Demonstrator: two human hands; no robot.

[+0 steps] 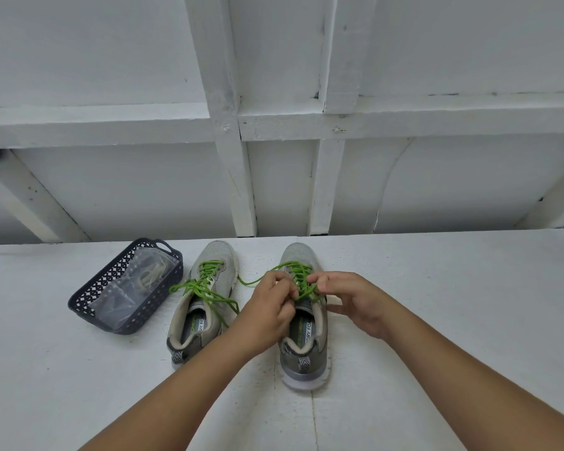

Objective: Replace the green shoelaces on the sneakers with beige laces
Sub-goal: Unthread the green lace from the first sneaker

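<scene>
Still on unlacing: both hands, left hand and right hand, pinching the bright green shoelace on the right-side grey mesh sneaker on the white table, probably needs pulling free eyelet by eyelet, beige laces look bagged in the dark plastic basket.

Two sneakers side by side, basket to their left

**Open to the right, crowded left**

The white painted surface lies bare right of the two grey mesh sneakers. Left, a dark perforated plastic basket stands near them; a narrow lane separates the shoes, crossed by a green lace.
</scene>
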